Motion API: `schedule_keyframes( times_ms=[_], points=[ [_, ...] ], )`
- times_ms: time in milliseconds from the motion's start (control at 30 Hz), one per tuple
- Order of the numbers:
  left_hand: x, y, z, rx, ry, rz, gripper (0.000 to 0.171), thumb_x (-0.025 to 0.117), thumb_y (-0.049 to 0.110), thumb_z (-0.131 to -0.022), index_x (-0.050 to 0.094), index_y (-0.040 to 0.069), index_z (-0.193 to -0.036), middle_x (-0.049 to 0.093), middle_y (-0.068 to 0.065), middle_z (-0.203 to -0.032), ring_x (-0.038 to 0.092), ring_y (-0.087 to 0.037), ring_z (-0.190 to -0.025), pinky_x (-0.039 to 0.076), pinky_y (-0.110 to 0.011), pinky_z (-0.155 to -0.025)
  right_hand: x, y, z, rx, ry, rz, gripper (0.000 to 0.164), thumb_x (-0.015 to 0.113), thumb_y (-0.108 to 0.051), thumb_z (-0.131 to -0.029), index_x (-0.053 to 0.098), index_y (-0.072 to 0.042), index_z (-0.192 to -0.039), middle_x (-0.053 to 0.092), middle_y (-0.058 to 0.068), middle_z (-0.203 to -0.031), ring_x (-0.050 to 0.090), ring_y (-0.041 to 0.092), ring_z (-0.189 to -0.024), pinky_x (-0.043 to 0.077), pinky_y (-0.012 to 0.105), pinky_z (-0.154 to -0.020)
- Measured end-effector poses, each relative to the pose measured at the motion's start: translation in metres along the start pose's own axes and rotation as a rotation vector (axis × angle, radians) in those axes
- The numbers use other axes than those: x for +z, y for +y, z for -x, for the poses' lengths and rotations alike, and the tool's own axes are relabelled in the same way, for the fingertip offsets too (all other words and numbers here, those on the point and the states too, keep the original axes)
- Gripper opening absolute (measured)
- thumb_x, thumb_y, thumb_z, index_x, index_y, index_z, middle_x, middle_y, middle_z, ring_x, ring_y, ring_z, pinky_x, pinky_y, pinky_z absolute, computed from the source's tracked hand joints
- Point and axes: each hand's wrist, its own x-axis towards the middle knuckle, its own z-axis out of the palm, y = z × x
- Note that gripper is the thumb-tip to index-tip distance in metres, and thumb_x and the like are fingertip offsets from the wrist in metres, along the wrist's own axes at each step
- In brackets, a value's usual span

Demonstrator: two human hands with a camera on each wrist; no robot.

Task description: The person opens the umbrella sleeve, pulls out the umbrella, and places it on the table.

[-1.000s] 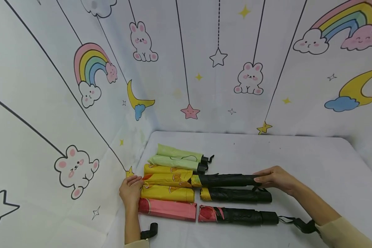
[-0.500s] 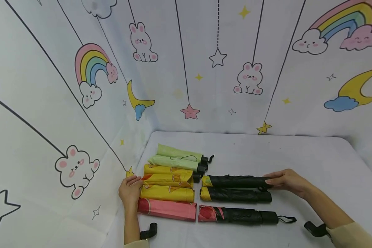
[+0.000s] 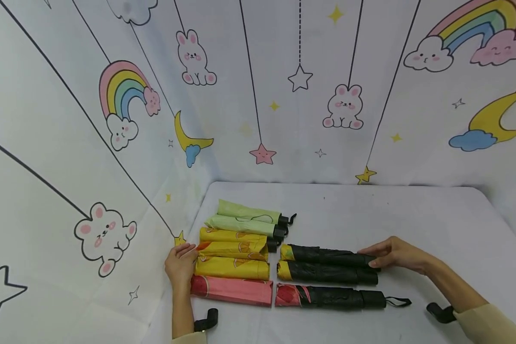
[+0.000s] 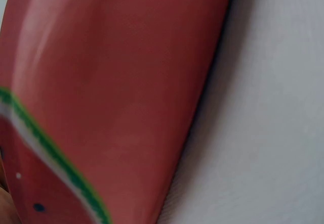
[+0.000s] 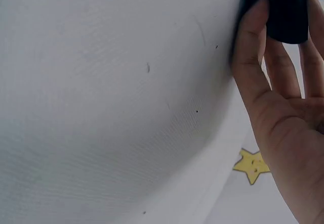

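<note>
My right hand (image 3: pixel 406 258) pinches the black right end of a folded umbrella (image 3: pixel 322 254) with a yellow tip, thumb on the near side and fingers on the far side. In the right wrist view, thumb and fingers grip its dark end (image 5: pixel 287 19). This umbrella lies against a similar black-and-yellow umbrella (image 3: pixel 331 272). My left hand (image 3: pixel 181 267) rests at the left ends of several yellow umbrellas (image 3: pixel 232 268), fingers fairly straight. Just below these lies a pink umbrella (image 3: pixel 236 290); its watermelon print (image 4: pixel 126 92) fills the left wrist view.
Two light green umbrellas (image 3: pixel 242 224) with black handles lie at the back of the left column. A black umbrella with a red end (image 3: pixel 331 297) and a strap lies nearest on the right. White patterned cloth walls (image 3: pixel 223 119) stand left and behind the white table (image 3: pixel 413 215).
My right hand has moved the upper black umbrella rightward off the yellow ones, then slightly nearer, against the other black umbrella. A black handle on the yellow umbrellas shows again. My left hand stays put.
</note>
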Motion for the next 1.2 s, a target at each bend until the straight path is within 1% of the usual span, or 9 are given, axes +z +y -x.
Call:
schedule_keyframes(
  times_ms=[133, 333, 467, 633, 800, 867, 1033, 1067, 1200],
  points=[
    [-0.001, -0.001, 0.000, 0.012, -0.007, 0.019, 0.034, 0.071, -0.005, -0.093, 0.063, -0.004, -0.125, 0.071, -0.027, -0.122, 0.073, -0.005, -0.089, 0.055, -0.011, -0.071, 0.001, -0.003, -0.004, -0.020, -0.031, 0.022, 0.042, 0.071, -0.012, -0.098, 0.066, 0.000, -0.138, 0.052, 0.034, -0.147, 0.059, -0.004, -0.122, 0.056, 0.025, -0.092],
    [-0.001, 0.000, 0.000, 0.018, -0.012, 0.011, 0.034, 0.070, -0.006, -0.093, 0.063, -0.004, -0.126, 0.071, -0.027, -0.123, 0.074, -0.016, -0.095, 0.054, -0.011, -0.070, 0.004, -0.007, -0.010, -0.028, -0.053, 0.075, 0.039, 0.076, -0.013, -0.095, 0.072, -0.004, -0.132, 0.063, 0.022, -0.140, 0.056, -0.005, -0.123, 0.053, 0.021, -0.092],
    [-0.001, -0.001, -0.001, 0.029, -0.021, 0.002, 0.035, 0.070, -0.006, -0.093, 0.062, -0.006, -0.127, 0.071, -0.028, -0.123, 0.074, -0.019, -0.096, 0.054, -0.011, -0.070, 0.007, -0.012, -0.011, -0.039, -0.078, 0.067, 0.036, 0.077, -0.011, -0.092, 0.074, -0.003, -0.128, 0.066, 0.021, -0.136, 0.059, -0.001, -0.122, 0.055, 0.025, -0.091],
    [-0.002, -0.002, -0.002, 0.038, -0.025, -0.011, 0.034, 0.068, -0.009, -0.093, 0.062, -0.007, -0.126, 0.070, -0.030, -0.122, 0.074, -0.026, -0.101, 0.054, -0.011, -0.070, 0.012, -0.019, -0.011, -0.039, -0.102, 0.065, 0.034, 0.078, -0.008, -0.091, 0.076, -0.003, -0.125, 0.066, 0.023, -0.133, 0.063, -0.001, -0.119, 0.058, 0.029, -0.088],
    [-0.005, 0.000, -0.003, 0.050, -0.016, -0.048, 0.034, 0.066, -0.009, -0.092, 0.061, -0.007, -0.126, 0.070, -0.030, -0.122, 0.071, -0.039, -0.110, 0.052, -0.008, -0.069, 0.018, -0.029, -0.013, -0.032, -0.066, 0.146, 0.033, 0.081, -0.010, -0.088, 0.079, -0.007, -0.121, 0.073, 0.015, -0.124, 0.068, 0.006, -0.114, 0.056, 0.024, -0.085],
    [-0.005, 0.001, -0.006, 0.054, -0.018, -0.061, 0.034, 0.065, -0.009, -0.093, 0.061, -0.007, -0.127, 0.070, -0.030, -0.123, 0.070, -0.042, -0.112, 0.050, -0.007, -0.069, 0.021, -0.032, -0.015, -0.043, -0.042, 0.201, 0.033, 0.083, -0.011, -0.085, 0.080, -0.009, -0.118, 0.076, 0.010, -0.119, 0.070, 0.010, -0.106, 0.055, 0.025, -0.081],
    [-0.007, 0.003, -0.012, 0.040, -0.049, -0.097, 0.031, 0.061, -0.004, -0.097, 0.060, -0.005, -0.128, 0.070, -0.027, -0.124, 0.068, -0.041, -0.115, 0.047, -0.006, -0.070, 0.026, -0.038, -0.021, -0.053, 0.009, 0.313, 0.030, 0.087, -0.014, -0.081, 0.082, -0.010, -0.110, 0.077, 0.005, -0.109, 0.065, 0.013, -0.085, 0.054, 0.029, -0.069],
    [-0.007, 0.003, -0.013, 0.037, -0.056, -0.099, 0.030, 0.061, -0.002, -0.098, 0.060, -0.005, -0.128, 0.070, -0.027, -0.124, 0.067, -0.040, -0.116, 0.047, -0.005, -0.071, 0.027, -0.040, -0.023, -0.044, 0.015, 0.331, 0.030, 0.088, -0.016, -0.081, 0.082, -0.011, -0.109, 0.077, 0.004, -0.109, 0.065, 0.014, -0.084, 0.054, 0.030, -0.068],
    [-0.005, 0.006, -0.015, 0.033, -0.078, -0.066, 0.030, 0.062, 0.004, -0.101, 0.059, -0.006, -0.129, 0.069, -0.028, -0.126, 0.066, -0.039, -0.118, 0.048, -0.005, -0.073, 0.031, -0.049, -0.029, 0.030, 0.032, 0.348, 0.035, 0.087, -0.022, -0.084, 0.079, -0.008, -0.115, 0.077, 0.007, -0.113, 0.070, 0.023, -0.096, 0.058, 0.043, -0.078]
  ],
)
